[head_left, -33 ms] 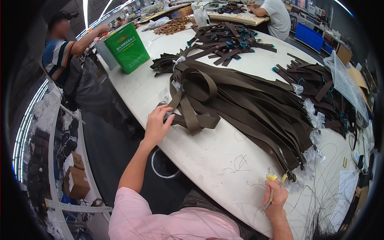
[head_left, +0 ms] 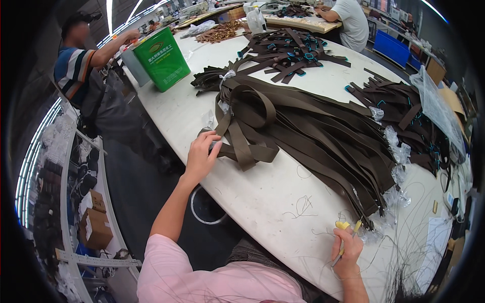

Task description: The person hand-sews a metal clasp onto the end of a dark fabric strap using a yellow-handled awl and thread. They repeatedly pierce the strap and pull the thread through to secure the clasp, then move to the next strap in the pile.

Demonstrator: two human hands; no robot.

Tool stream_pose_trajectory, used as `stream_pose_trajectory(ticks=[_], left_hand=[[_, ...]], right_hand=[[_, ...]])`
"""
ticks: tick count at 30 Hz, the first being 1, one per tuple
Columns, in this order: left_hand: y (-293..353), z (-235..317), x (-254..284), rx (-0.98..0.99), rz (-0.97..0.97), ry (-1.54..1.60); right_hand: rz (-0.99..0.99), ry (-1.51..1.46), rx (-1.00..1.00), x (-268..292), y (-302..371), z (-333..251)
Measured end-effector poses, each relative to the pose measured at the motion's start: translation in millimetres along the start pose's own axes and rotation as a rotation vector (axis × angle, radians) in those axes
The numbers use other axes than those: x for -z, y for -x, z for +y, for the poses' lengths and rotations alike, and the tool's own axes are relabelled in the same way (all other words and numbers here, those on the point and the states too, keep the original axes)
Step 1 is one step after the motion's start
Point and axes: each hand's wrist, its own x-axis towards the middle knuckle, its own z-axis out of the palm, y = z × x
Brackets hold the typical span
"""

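Note:
My left hand (head_left: 203, 155) is closed on the end of a dark brown webbing strap (head_left: 237, 151) at the table's near edge. A bit of clear plastic shows by its fingers. The strap's other loops run into a large bundle of long brown straps (head_left: 313, 121), tied near its far left end with clear plastic (head_left: 227, 76). Low on the right, my right hand (head_left: 348, 250) grips yellow-handled thread snips (head_left: 342, 225), with a metal part pointing back toward the wrist. It sits just in front of the bundle's near right ends, where clear plastic wrap (head_left: 394, 194) lies.
The white table (head_left: 262, 202) carries loose threads (head_left: 303, 207). A green can (head_left: 161, 59) stands far left, near a co-worker in a striped shirt (head_left: 76, 68). Straps with blue buckles (head_left: 293, 50) lie beyond the bundle. Another person in grey (head_left: 351, 25) sits far off. Shelving (head_left: 106, 202) stands left.

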Motion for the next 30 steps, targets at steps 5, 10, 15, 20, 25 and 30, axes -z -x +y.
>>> stream_pose_trajectory(ticks=[5, 10, 15, 20, 25, 30], left_hand=[[-36, -29, 8, 0.534, -0.562, 0.235], [-62, -83, -1, 0.103, -0.402, -0.137], [-66, -114, -35, 0.185, -0.532, -0.084], [-77, -121, -17, 0.042, -0.295, -0.178], [-108, -85, 36, -0.024, 0.021, -0.139], [-84, 95, 48, -0.117, -0.345, 0.425]], right_hand=[[0.007, -0.031, 0.026, -4, -2, -3], [-0.003, -0.059, -0.015, -8, 1, -3], [-0.001, -0.032, -0.003, -8, 0, -6], [0.023, -0.025, -0.002, -6, -1, -8], [0.048, -0.041, 0.024, -7, -4, -9], [0.111, 0.06, -0.018, 4, -6, -3]])
